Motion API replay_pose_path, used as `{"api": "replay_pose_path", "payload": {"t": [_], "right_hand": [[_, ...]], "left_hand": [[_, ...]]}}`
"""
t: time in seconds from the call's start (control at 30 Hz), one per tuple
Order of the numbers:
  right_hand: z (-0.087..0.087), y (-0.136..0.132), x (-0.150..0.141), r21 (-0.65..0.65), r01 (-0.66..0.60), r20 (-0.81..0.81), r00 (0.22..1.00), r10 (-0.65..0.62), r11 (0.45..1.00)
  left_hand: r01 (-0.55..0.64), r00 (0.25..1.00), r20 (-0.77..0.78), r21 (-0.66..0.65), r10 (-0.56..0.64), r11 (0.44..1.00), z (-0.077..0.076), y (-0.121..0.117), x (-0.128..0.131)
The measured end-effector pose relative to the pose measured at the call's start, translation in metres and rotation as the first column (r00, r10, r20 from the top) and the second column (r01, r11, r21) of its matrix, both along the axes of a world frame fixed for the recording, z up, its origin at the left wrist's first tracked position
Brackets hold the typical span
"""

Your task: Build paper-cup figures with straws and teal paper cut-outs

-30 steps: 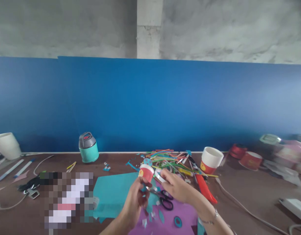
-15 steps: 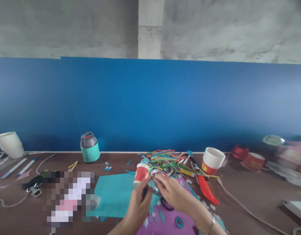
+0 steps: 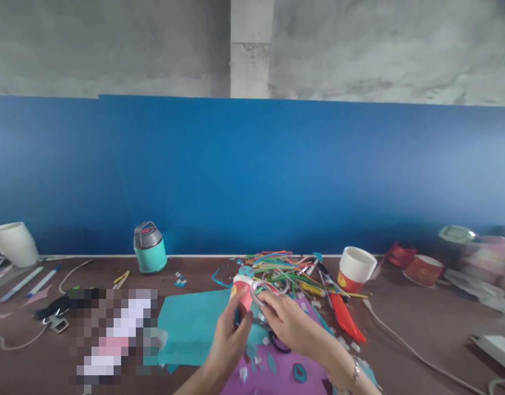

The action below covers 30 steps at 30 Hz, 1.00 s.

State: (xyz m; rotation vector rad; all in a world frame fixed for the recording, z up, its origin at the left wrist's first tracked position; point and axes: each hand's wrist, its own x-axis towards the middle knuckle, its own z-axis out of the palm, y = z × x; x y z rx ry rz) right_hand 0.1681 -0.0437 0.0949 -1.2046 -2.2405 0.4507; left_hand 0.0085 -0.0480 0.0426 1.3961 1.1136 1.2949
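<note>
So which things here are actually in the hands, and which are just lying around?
In hand:
left hand on small red paper cup
right hand with tape roll

Lying about:
scissors
teal sheet
straws pile
white-and-red cup
teal canister

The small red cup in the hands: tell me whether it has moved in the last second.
No, barely: the small red cup stays just left of the straw pile.

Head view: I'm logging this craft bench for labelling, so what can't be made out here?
- Pixelated patch: masked, so what lies there is unreadable.
- Red paper cup in the left hand: lower part hidden by fingers.
- Tape roll at the right hand: whether it touches the cup is unclear.
- Red cups and clutter, far right: blurred.
- Both forearms: cut off by the bottom edge.
</note>
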Motion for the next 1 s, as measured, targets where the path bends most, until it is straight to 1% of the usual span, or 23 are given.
{"api": "replay_pose_path", "payload": {"t": [0.1,0.17,0.2,0.27,0.33,0.4,0.53,0.7,0.77,0.87,1.0], "right_hand": [[-0.001,0.001,0.001,0.032,0.014,-0.003,1.0,-0.014,0.999],[-0.002,0.002,0.002,0.048,0.03,0.005,1.0,-0.03,0.998],[-0.004,0.002,0.002,0.049,0.032,0.011,0.999,-0.033,0.998],[-0.005,0.003,0.001,0.041,0.029,0.02,0.999,-0.03,0.999],[-0.005,0.002,-0.001,0.024,0.02,0.02,1.0,-0.02,1.0],[-0.004,0.0,-0.005,0.007,0.012,0.017,1.0,-0.012,1.0],[-0.001,-0.003,-0.013,-0.009,0.001,0.002,1.0,-0.001,1.0],[-0.001,-0.003,-0.017,0.032,0.028,-0.034,0.999,-0.027,0.999],[-0.003,-0.003,-0.018,0.019,0.032,-0.071,0.997,-0.031,0.999],[-0.007,-0.004,-0.02,-0.042,0.017,-0.171,0.985,-0.024,0.999],[-0.013,-0.007,-0.025,-0.181,-0.026,-0.343,0.939,-0.039,0.983]], "left_hand": [[0.038,0.99,-0.139,0.055,-0.03,0.998,-0.003,-0.002,0.001],[0.038,0.985,-0.173,0.115,-0.018,0.993,-0.006,-0.003,0.001],[0.028,0.986,-0.168,0.125,-0.007,0.992,-0.007,-0.002,0.001],[-0.003,0.992,-0.128,0.09,0.015,0.996,-0.006,-0.001,0.001],[-0.04,0.996,-0.072,0.033,0.043,0.999,-0.003,0.002,0.001],[-0.076,0.997,-0.021,0.008,0.076,0.997,0.002,0.004,0.002],[-0.107,0.993,0.043,0.019,0.106,0.994,0.008,0.005,0.004],[-0.069,0.997,0.044,0.082,0.066,0.994,0.006,0.001,0.002],[-0.065,0.997,0.046,0.11,0.061,0.992,0.004,-0.001,0.001],[-0.07,0.997,0.051,0.139,0.063,0.988,0.004,-0.004,0.001],[-0.082,0.995,0.07,0.174,0.071,0.981,0.009,-0.009,0.0]]}}
